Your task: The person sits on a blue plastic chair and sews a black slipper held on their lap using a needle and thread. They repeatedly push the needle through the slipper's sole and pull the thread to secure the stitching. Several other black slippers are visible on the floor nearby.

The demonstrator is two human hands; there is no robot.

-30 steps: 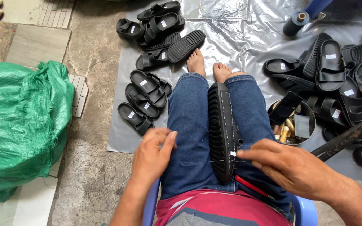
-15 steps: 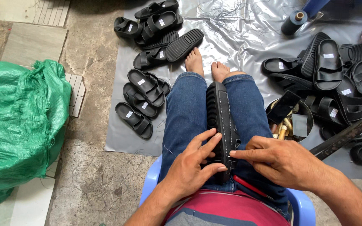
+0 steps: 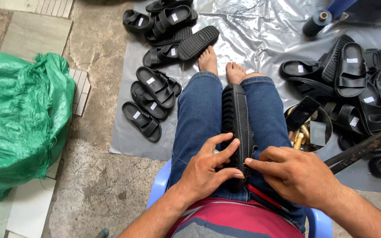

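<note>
A black sandal (image 3: 237, 119) stands on its edge between my jeans-clad thighs, sole side to the left, a stitched strap to the right. My left hand (image 3: 208, 169) grips its near end from the left, fingers spread across the ridged sole. My right hand (image 3: 294, 174) pinches the same near end from the right, index finger and thumb at the strap's edge. My bare feet (image 3: 221, 66) rest on a grey plastic sheet (image 3: 261, 35).
Black sandals lie in a pile at left (image 3: 153, 99) and another at right (image 3: 358, 83). A round tin (image 3: 309, 128) with small parts sits by my right knee. A thread spool (image 3: 316, 22) stands far back. A green sack (image 3: 20, 119) fills the left.
My left hand has moved from my left thigh onto the near end of the sandal. My right hand stays at the sandal's near end.
</note>
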